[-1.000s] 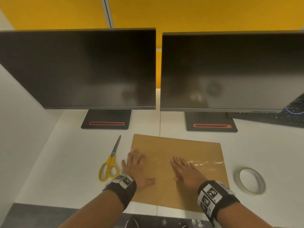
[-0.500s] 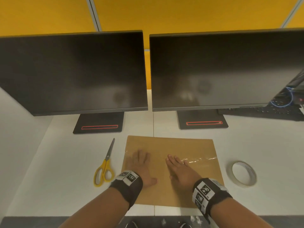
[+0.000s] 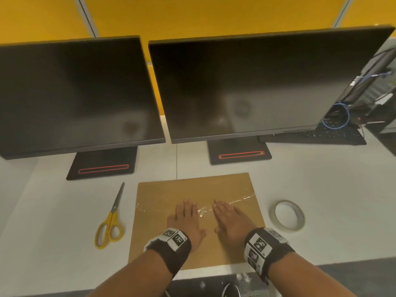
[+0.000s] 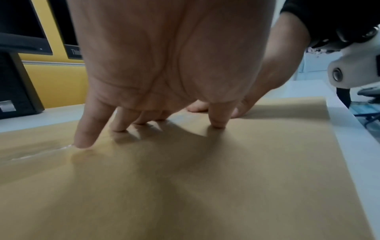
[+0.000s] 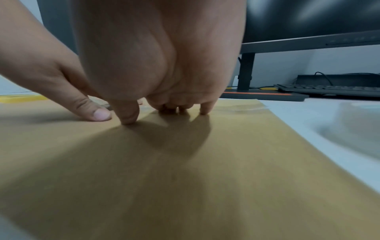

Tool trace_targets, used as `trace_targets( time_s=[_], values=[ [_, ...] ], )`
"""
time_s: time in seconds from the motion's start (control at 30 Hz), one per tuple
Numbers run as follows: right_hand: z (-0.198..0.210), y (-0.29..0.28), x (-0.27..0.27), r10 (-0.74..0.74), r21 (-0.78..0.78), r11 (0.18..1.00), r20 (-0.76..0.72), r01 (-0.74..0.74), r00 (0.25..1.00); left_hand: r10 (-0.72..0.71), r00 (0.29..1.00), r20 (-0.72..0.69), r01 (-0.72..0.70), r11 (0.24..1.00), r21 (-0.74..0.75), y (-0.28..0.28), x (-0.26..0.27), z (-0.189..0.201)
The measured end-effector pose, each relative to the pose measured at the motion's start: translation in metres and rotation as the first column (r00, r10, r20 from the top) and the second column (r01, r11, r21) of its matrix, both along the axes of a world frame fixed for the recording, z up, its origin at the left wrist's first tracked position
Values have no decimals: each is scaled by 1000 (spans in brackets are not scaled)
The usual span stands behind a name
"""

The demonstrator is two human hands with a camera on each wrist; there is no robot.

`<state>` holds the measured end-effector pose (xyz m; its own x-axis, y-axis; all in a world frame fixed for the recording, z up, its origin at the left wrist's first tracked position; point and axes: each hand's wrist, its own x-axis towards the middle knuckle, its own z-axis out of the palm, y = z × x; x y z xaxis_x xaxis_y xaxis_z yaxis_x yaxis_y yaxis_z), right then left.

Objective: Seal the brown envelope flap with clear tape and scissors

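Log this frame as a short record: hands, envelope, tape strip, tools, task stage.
left hand: flat, fingers pressing on tape strip
right hand: flat, pressing beside the left
envelope: brown, lying flat on white desk
tape strip: clear, laid across envelope, wrinkled
scissors: left of envelope, untouched
tape roll: right of envelope, untouched
stage: tape applied, being smoothed

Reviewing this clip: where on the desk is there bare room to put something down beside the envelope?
Bare desk lies left of the scissors, and between the tape roll and the keyboard. A narrower strip runs between the monitor bases and the envelope. The envelope's middle is crowded: left hand and right hand press there.
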<state>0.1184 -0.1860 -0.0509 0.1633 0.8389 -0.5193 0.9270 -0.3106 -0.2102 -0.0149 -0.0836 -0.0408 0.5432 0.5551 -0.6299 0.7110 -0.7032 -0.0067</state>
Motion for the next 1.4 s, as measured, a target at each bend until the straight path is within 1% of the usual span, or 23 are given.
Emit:
trace_targets(
  time_s=[0.1, 0.2, 0.4, 0.5, 0.57, 0.7, 0.8, 0.97, 1.17, 1.27, 1.33, 1.4],
  values=[
    [-1, -12, 12, -64, -9, 998, 31, 64, 997, 41, 999, -32, -41, 999, -3, -2, 9, 4],
    [-2, -19, 19, -150, 25, 989, 42, 149, 988, 61, 997, -55, -62, 998, -22, -2, 11, 7],
    [-2, -21, 25, -306, 56, 950, -12, 306, 952, 71, 997, -36, -72, 997, -30, -1, 9, 8],
    [2, -18, 29, -359, 37, 932, -43, 360, 932, 63, 997, -37, -64, 998, -18, -1, 10, 10],
    [4, -15, 30, -393, 27, 919, -30, 394, 919, 66, 997, -41, -67, 998, -21, -1, 11, 9],
    [0, -5, 31, -408, -7, 913, 54, 409, 911, 42, 999, -32, -42, 999, -3, 2, 7, 5],
    [-2, 0, 32, -452, -12, 891, 56, 453, 890, 4, 1000, -21, -4, 999, 34, 3, 5, 1],
    [-1, 7, 33, -468, -26, 881, 85, 472, 880, -85, 996, -34, 89, 989, 119, 6, 5, 4],
    [-1, 11, 34, -526, 0, 850, 25, 526, 850, -174, 985, -7, 172, 969, 175, 11, 3, 9],
    [-12, 20, 42, -566, -15, 824, -13, 566, 824, -201, 976, 80, 182, 963, 199, 19, 2, 14],
    [-3, 23, 47, -591, -21, 807, -24, 590, 807, -204, 970, 134, 180, 969, 170, 28, 1, 21],
    [9, 28, 50, -577, -33, 817, -33, 576, 816, -204, 966, 157, 186, 975, 125, 40, 2, 30]
  ],
)
